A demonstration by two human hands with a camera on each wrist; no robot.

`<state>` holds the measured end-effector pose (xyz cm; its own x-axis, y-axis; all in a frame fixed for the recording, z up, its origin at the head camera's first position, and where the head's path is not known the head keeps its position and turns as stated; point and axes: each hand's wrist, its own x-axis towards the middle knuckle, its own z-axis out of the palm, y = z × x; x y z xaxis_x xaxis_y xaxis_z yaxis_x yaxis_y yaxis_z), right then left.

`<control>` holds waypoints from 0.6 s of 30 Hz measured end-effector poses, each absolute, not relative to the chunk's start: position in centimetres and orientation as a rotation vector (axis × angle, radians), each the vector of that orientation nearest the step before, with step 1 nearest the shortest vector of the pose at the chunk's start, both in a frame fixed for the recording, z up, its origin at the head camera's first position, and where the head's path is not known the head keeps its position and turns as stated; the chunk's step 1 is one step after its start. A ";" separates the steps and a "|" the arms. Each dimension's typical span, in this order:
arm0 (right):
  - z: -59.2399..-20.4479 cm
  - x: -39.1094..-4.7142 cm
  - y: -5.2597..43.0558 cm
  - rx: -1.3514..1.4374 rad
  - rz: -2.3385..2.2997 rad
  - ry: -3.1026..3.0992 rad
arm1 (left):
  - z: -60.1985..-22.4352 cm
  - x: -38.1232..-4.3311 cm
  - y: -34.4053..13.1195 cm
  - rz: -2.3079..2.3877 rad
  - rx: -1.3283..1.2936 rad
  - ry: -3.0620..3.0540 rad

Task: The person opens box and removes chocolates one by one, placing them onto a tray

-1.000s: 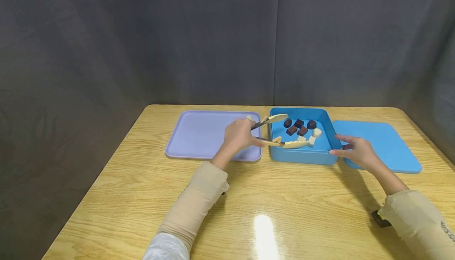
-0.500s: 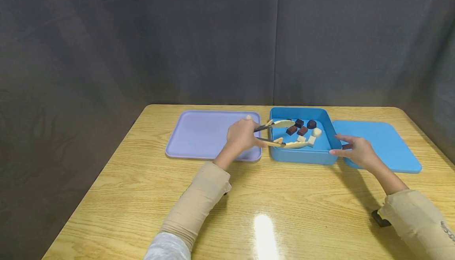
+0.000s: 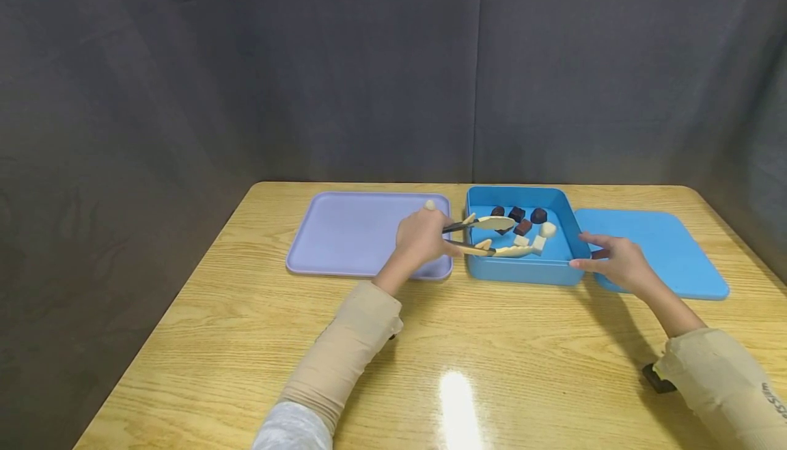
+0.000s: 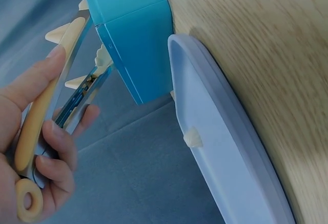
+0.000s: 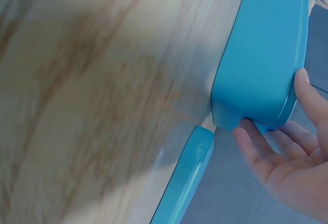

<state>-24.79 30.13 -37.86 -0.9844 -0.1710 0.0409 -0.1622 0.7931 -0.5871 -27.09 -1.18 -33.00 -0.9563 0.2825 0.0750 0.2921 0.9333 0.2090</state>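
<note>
My left hand (image 3: 421, 237) grips a pair of tongs (image 4: 77, 88) with cream tips and handle, above the left side of an open blue box (image 3: 529, 272). The tips stand apart over the chocolates, with nothing seen between them. The upper tip overlaps a brown chocolate (image 3: 501, 231). Other dark chocolates (image 3: 538, 216) and several white ones (image 3: 548, 230) lie on the box floor. My right hand (image 3: 621, 261) holds the box's front right corner, thumb at the front rim and fingers along the side wall, as the right wrist view shows.
Left of the box lies a lilac tray (image 3: 350, 231) with a small white piece (image 4: 193, 138) near its far right corner, partly behind my left hand. A flat blue lid (image 3: 670, 252) lies to the box's right. A dark curtain (image 3: 369, 81) hangs behind the wooden table (image 3: 246, 341).
The tongs' upper tip has come down toward the lower one, narrowing the gap. My left hand has shifted slightly right and nearer. The right hand and box have stayed in place.
</note>
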 end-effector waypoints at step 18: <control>-37.8 -24.8 30.1 -0.267 -0.967 2.957 | -33.4 -27.2 -0.4 -0.317 -0.446 -3.076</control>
<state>-24.84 30.12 -37.75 -0.9852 -0.1678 0.0354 -0.1563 0.7935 -0.5882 -27.24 -0.42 -33.36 -0.9591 0.2794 0.0460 0.2829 0.9387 0.1971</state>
